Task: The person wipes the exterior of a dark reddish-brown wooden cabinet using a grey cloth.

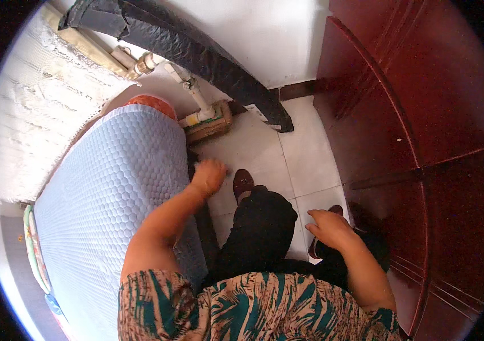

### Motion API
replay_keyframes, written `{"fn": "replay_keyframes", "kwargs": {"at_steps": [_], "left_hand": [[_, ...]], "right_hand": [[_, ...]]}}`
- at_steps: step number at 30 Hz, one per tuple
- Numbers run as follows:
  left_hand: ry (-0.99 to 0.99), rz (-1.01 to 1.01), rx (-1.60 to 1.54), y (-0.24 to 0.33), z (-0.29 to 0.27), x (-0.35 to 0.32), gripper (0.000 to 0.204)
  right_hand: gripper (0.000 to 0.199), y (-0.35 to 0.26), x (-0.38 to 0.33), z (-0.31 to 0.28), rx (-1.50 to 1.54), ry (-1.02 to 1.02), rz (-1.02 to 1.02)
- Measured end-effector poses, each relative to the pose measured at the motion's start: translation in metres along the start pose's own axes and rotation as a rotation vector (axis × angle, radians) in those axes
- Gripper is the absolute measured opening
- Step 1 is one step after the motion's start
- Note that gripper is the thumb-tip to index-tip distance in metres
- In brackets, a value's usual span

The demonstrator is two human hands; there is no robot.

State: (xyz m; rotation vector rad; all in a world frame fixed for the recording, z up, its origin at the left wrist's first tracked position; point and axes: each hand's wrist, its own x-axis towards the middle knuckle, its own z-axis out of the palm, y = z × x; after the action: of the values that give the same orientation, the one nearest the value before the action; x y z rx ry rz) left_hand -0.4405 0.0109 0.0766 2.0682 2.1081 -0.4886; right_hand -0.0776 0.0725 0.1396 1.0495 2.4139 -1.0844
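My left hand point(210, 176) hangs over the floor beside the bed point(119, 165), its fingers curled closed. Small dark patches show at its edges, and I cannot make out whether anything is inside the fist. The bed has a light blue quilted cover with a honeycomb pattern. Lower on the right, my right hand point(330, 228) is held out over my leg, thumb and fingers apart, with nothing in it. Its closest neighbour is the dark red wardrobe point(378, 182). Below the hands are my black trousers point(259, 227) and a brown shoe point(243, 184) on the floor.
A long black-wrapped roll point(196, 57) leans across the far left corner, its lower end on the pale tiled floor point(307, 136). Behind it, white pipes point(196, 99) run down to a brownish block point(213, 126). White lace curtain point(43, 96) hangs beyond the bed.
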Motion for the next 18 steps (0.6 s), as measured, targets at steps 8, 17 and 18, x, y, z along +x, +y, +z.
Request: {"fn": "replay_keyframes", "kwargs": {"at_steps": [8,17,18], "left_hand": [[-0.526,-0.011,0.071,0.015,0.178,-0.102,0.033],[-0.240,-0.334,0.000,-0.103,0.218,-0.037,0.052],[-0.176,-0.406,0.024,-0.112,0.213,-0.025,0.053]], "right_hand": [[0.039,-0.007,0.004,0.000,-0.004,0.006,-0.002],[0.043,-0.009,0.005,0.003,-0.086,-0.128,0.016],[0.043,-0.009,0.005,0.003,-0.080,-0.121,0.009]]}}
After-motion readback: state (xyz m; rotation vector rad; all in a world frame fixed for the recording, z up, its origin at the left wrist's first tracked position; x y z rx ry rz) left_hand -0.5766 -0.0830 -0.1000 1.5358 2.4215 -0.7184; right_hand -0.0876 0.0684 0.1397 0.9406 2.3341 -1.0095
